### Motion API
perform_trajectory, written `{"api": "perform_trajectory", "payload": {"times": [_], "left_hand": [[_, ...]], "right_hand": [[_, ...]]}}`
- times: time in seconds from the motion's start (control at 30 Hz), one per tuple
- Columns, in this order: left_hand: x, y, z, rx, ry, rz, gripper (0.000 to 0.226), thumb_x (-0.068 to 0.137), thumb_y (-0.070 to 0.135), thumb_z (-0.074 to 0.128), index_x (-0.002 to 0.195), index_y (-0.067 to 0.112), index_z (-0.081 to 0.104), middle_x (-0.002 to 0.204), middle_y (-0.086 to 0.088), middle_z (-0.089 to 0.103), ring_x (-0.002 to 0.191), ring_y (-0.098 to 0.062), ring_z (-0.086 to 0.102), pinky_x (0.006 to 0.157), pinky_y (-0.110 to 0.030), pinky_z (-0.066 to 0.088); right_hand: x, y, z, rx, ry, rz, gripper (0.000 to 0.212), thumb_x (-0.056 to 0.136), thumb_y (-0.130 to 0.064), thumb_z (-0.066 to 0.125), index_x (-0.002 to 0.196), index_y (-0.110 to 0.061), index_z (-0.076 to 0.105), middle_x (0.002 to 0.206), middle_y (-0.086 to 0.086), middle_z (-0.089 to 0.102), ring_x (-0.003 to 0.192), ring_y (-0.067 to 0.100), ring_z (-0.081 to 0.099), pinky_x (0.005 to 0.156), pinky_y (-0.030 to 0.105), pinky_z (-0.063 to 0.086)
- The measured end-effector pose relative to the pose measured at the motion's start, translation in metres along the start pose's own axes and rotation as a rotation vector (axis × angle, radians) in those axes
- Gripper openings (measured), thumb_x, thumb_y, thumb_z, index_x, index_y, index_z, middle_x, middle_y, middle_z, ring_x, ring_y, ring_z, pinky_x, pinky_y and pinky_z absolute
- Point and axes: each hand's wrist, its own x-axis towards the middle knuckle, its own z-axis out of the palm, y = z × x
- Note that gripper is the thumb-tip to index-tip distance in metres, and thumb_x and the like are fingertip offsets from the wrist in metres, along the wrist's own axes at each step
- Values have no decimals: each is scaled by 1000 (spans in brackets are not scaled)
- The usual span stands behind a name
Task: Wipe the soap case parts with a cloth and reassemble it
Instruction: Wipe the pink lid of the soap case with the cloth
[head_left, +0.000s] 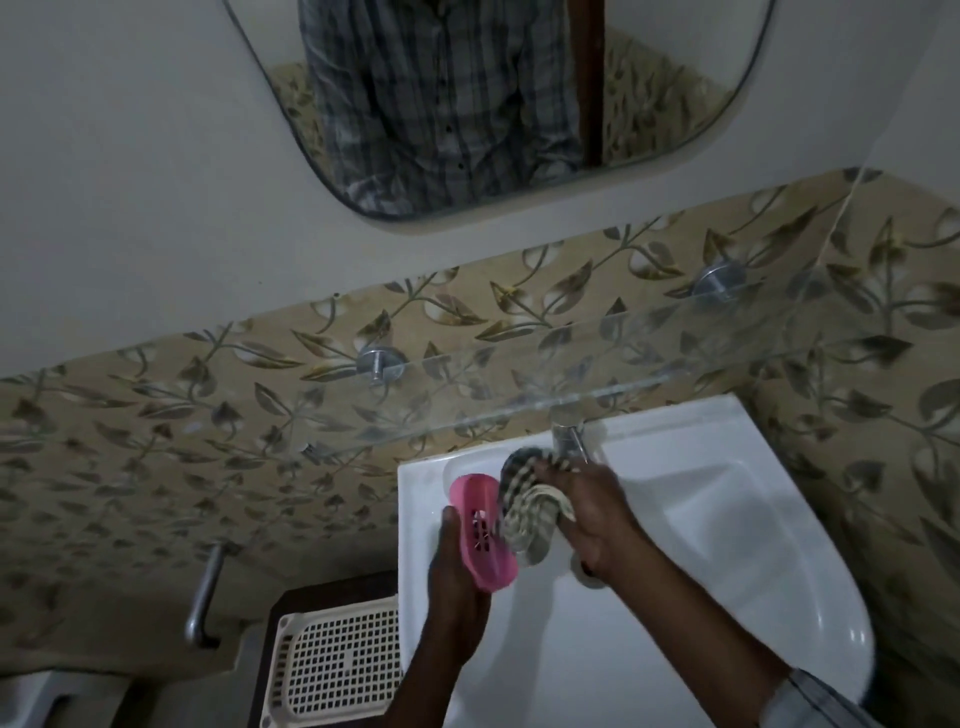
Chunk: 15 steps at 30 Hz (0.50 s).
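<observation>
I'm seeing a white perforated basket (337, 670) lying left of the sink (701, 519), contents unclear. Left hand (457, 577) is gripping the pink soap case part (480, 530) over the basin; right hand (592, 514) is clutching the striped cloth (530, 506), pressing it against the part.

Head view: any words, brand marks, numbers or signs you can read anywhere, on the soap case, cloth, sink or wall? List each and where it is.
None can be read.
Pink soap case part in the left hand: slots only, no lettering visible.
Striped cloth in the right hand: stripes, no label showing.
White sink: no brand mark visible.
Wall tiles: leaf pattern only.
White basket: no text visible.
</observation>
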Motion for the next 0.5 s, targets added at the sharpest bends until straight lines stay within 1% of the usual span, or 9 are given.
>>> {"api": "perform_trajectory", "payload": {"times": [0.07,0.1,0.2,0.23,0.27,0.33,0.37,0.43,0.5], "left_hand": [[6,14,-14,-167,-38,-113,64,100,52,39,131,1,64,121,-29,70,103,-42,72,83,-56,61],[7,22,-18,-192,-77,-150,70,96,53,41,130,-4,64,121,-33,68,102,-47,71,87,-62,58],[12,39,-17,-203,-179,-297,79,93,54,41,135,-12,56,122,-40,61,103,-52,66,93,-65,53],[14,41,-14,-201,-203,-331,77,95,53,41,136,-11,55,124,-40,60,104,-52,66,91,-64,54],[15,42,-9,-210,-227,-350,74,95,51,42,134,-9,57,126,-39,61,106,-52,66,90,-62,56],[16,43,-3,-177,-241,-358,64,93,43,49,128,-8,64,130,-34,63,111,-46,68,88,-54,59],[17,43,-3,-152,-249,-363,61,93,41,51,127,-8,65,130,-32,64,112,-43,69,88,-51,59],[18,43,-6,-98,-284,-380,60,95,41,50,130,-5,63,132,-31,63,110,-42,69,87,-53,59],[20,43,-5,-64,-268,-368,60,99,42,45,136,-4,58,135,-30,61,110,-41,69,88,-56,58]], "right_hand": [[5,-11,-14,-331,91,-248,14,88,3,66,100,0,72,99,22,74,85,34,71,83,45,57],[4,-17,-19,-547,95,-392,16,88,-4,69,102,-8,72,100,13,76,91,29,72,84,42,57],[-10,-12,-24,-931,-145,-820,16,89,-20,64,101,-29,71,96,-24,72,90,-8,66,78,10,50],[-15,1,-21,-996,-262,-906,18,89,-16,64,101,-26,73,95,-25,72,88,-13,64,77,6,48],[-16,17,-20,-1075,-357,-990,22,86,-6,67,104,-17,74,100,-18,74,93,-9,66,83,10,51],[-16,45,-23,-1321,-526,-1240,41,72,8,77,109,-7,74,112,4,75,105,13,69,99,27,51],[-12,52,-28,-1410,-591,-1320,49,66,12,79,112,-6,73,116,9,73,109,19,69,101,31,50],[3,50,-39,-1411,-623,-1257,56,68,14,77,120,-6,69,125,11,69,117,21,65,101,37,52],[4,53,-35,-1347,-537,-1087,52,76,12,70,125,-8,67,130,10,66,122,22,62,97,42,54]]}}
